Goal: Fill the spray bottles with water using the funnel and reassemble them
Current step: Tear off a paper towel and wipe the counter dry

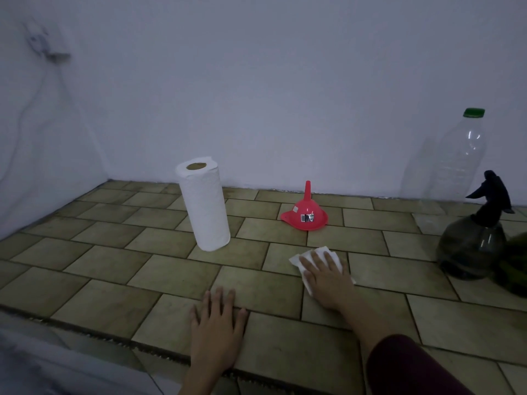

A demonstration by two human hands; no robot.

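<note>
A red funnel (305,216) sits upside down on the tiled counter (142,269), spout up, near the back wall. A dark round spray bottle (474,243) with its black trigger head on stands at the right. Behind it is a tall clear plastic bottle (456,163) with a green cap. My right hand (326,276) lies flat, pressing a white paper towel sheet (306,259) onto the tiles in front of the funnel. My left hand (218,334) rests flat on the counter near its front edge, fingers spread, holding nothing.
A paper towel roll (204,205) stands upright to the left of the funnel. A green object (513,266) lies partly cut off at the right edge beside the spray bottle. The white wall runs along the back and left.
</note>
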